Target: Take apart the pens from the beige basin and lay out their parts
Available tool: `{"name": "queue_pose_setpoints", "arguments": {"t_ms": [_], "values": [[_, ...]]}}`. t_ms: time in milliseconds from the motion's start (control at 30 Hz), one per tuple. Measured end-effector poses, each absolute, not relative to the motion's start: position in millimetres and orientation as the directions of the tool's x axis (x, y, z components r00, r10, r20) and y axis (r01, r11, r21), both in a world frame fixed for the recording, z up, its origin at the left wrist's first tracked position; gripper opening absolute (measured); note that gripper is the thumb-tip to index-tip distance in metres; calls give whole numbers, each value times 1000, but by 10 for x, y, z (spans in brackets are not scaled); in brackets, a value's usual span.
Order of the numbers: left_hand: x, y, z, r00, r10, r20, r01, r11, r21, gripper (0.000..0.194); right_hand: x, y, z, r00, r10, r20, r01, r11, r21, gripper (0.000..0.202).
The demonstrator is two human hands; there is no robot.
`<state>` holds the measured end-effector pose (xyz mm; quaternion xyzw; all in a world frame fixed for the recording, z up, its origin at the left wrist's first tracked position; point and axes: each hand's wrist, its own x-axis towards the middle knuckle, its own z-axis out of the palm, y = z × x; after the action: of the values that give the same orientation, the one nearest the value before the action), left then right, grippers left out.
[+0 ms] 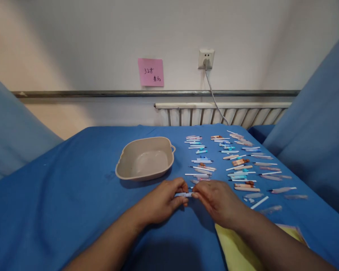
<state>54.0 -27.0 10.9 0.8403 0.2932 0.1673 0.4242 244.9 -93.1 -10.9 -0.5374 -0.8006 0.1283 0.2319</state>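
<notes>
A pale, whitish-blue pen barrel point(183, 194) lies level between my two hands, just above the blue cloth. My left hand point(164, 199) pinches its left part between thumb and fingers. At the right end, the fingertips of my right hand point(222, 200) close on the same barrel; that end is partly hidden. Just beyond my hands run loose rows of pen parts point(202, 161), with thin white refills, coloured barrels and small caps. To the right of my right hand lie more pen parts point(244, 188), some brown and tan. My right forearm passes over a yellow sheet or bag point(231, 244).
A beige plastic basin point(145, 177) stands left of the rows on the blue cloth point(73, 195). Behind are a metal bed rail point(214, 105), a wall socket point(206, 59) with a cable, and a pink note point(151, 72). Blue curtains point(316, 101) hang at both sides.
</notes>
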Motion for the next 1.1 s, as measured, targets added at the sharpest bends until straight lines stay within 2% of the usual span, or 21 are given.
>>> {"name": "queue_pose_setpoints", "arguments": {"t_ms": [133,267,333,400,500,600,667,767,833,967,1033,1100], "values": [[541,-292,103,754,653,73,390,-534,750,6,2453,-927,-105,-305,926,223,783,378,-495,21],[560,-321,97,753,655,65,330,-461,824,15,2443,-930,-114,-287,930,229,773,366,-519,20],[575,-338,100,753,656,51,344,-458,820,21,2436,-925,-127,-272,936,225,771,352,-532,20],[589,-348,108,759,650,33,408,-514,754,24,2429,-912,-149,-263,940,216,750,340,-567,21],[603,-352,117,775,632,-11,514,-621,592,25,2413,-884,-195,-237,953,190,681,302,-667,23],[613,-358,123,763,646,-39,599,-683,418,28,2376,-854,-255,-160,978,134,544,201,-814,20],[621,-368,127,753,656,-40,631,-704,327,29,2344,-837,-301,-101,992,73,371,106,-923,14],[631,-384,138,775,632,-20,609,-738,289,26,2306,-821,-361,-101,995,-24,79,-16,-997,16],[629,-383,146,802,597,-3,568,-762,313,20,2302,-821,-377,-129,991,-36,-11,-38,-999,21],[590,-322,157,790,612,31,563,-746,356,18,2374,-835,-323,-191,981,20,53,30,-998,21],[562,-272,158,756,654,39,595,-711,375,19,2438,-841,-279,-190,976,111,241,156,-958,17],[538,-231,160,726,686,39,619,-678,397,20,2498,-843,-247,-188,950,250,465,310,-829,9]]}}
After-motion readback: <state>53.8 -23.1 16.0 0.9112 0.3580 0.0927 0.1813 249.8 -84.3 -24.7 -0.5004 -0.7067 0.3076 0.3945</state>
